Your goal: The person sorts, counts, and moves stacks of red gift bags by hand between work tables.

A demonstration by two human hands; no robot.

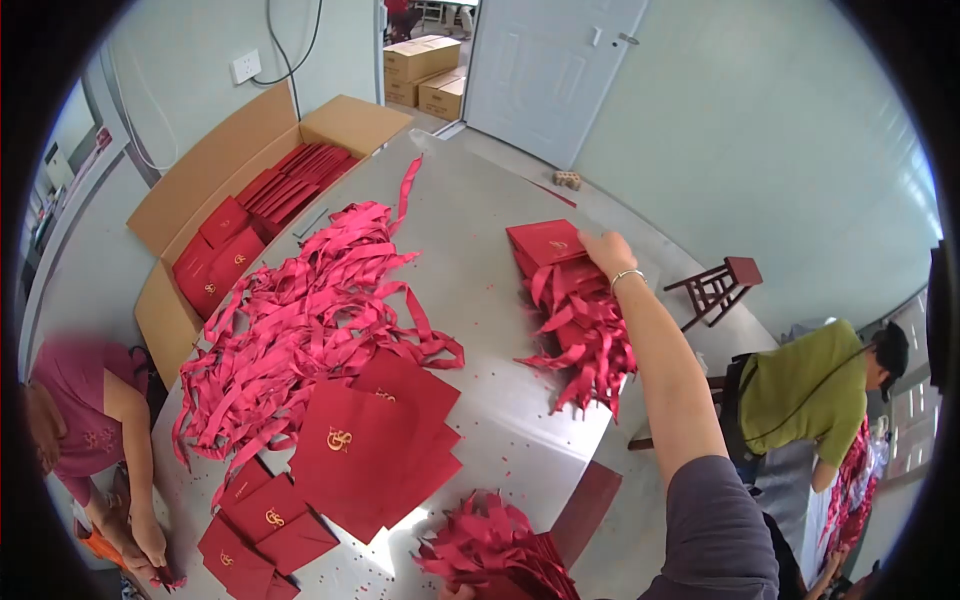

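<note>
Steel surface (490,290) is buried in ribbon, right hand (603,250) reached far out, fingers resting on the stack of red bags (560,275) running far-to-near, left hand (455,592) barely in view near edge, grip can't tell

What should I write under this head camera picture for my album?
Right hand rests on a stack of red paper bags with ribbon handles on a grey metal table, beside a heap of loose red ribbons.

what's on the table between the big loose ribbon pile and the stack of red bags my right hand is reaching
Only bare steel table lies between the ribbon pile and the stack of red bags, in the head view.
</note>
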